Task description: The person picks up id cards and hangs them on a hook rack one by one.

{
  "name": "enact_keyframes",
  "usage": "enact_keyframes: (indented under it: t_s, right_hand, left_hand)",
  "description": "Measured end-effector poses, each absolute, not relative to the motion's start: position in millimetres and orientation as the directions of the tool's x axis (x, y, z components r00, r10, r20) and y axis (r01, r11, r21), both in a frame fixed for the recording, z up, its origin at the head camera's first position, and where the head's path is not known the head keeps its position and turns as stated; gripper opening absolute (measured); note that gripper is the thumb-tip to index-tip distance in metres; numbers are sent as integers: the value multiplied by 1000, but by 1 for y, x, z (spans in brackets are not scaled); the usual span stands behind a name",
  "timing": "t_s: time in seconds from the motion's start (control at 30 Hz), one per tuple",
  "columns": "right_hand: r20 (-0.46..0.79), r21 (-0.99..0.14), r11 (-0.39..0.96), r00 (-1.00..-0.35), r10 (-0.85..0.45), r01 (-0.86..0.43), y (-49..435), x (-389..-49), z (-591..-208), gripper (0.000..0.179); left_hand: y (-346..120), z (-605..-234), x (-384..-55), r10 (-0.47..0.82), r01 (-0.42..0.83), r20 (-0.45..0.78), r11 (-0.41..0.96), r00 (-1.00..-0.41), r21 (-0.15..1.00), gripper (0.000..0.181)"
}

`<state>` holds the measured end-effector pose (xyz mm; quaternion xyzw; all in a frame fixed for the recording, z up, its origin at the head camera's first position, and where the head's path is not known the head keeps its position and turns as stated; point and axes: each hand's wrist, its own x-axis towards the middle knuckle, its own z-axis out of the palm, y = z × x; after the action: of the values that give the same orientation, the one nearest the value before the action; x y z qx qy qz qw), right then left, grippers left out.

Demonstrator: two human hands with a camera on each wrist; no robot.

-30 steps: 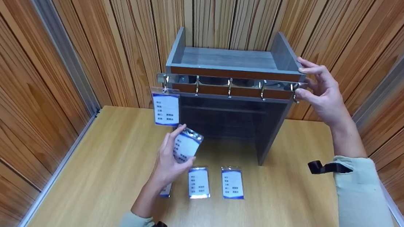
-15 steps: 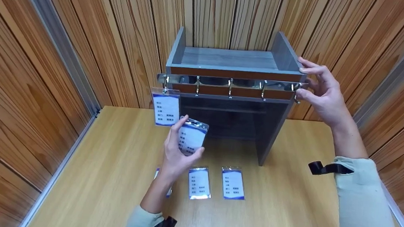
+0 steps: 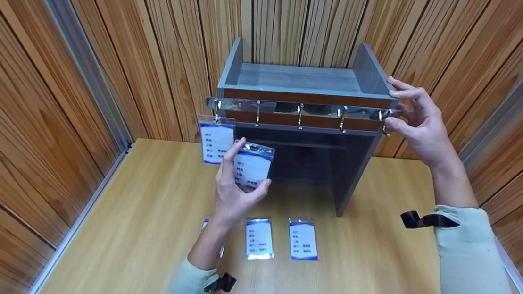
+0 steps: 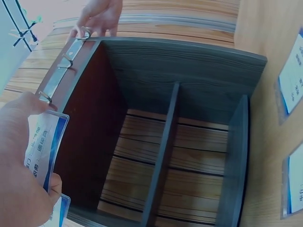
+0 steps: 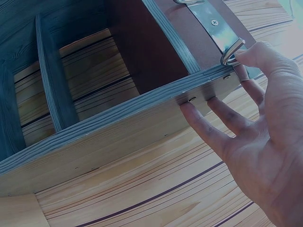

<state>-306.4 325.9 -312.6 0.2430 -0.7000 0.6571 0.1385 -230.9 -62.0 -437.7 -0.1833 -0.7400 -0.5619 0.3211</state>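
Note:
My left hand [image 3: 234, 192] pinches an ID badge in a clear plastic holder [image 3: 256, 168] by its two long sides, slot end up, in front of the shelf. Above it runs a metal hook rail [image 3: 321, 109] with several hooks. Another ID badge [image 3: 216, 144] hangs from the leftmost hook, just left of the held one. My right hand [image 3: 419, 125] grips the right front corner of the grey shelf [image 3: 296, 78]. In the right wrist view its thumb touches the end hook [image 5: 231, 53] and its fingertips touch the side panel [image 5: 142, 111].
Two badges [image 3: 260, 239] [image 3: 303, 240] lie on the wooden table [image 3: 349, 278]; a third [image 3: 205, 222] is mostly hidden behind my left forearm. Wood-plank walls [image 3: 301, 18] stand behind and on both sides.
My left hand has risen and moved slightly right with its badge, which has turned more upright and come closer to the hook rail. My right hand stays at the shelf corner.

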Motion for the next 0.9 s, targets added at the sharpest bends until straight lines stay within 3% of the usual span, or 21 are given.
enact_keyframes:
  t_s: [0.33, 0.9]
  right_hand:
    - [537, -837, -7, -819, -202, -548, 326, -306, -312, 43]
    - [509, -854, 26, -845, -165, -520, 326, -306, -312, 45]
  left_hand:
    - [-60, -424, -237, -84, 665, 707, 279, -702, 693, 87]
    - [-55, -412, -248, -97, 653, 690, 251, -717, 714, 88]
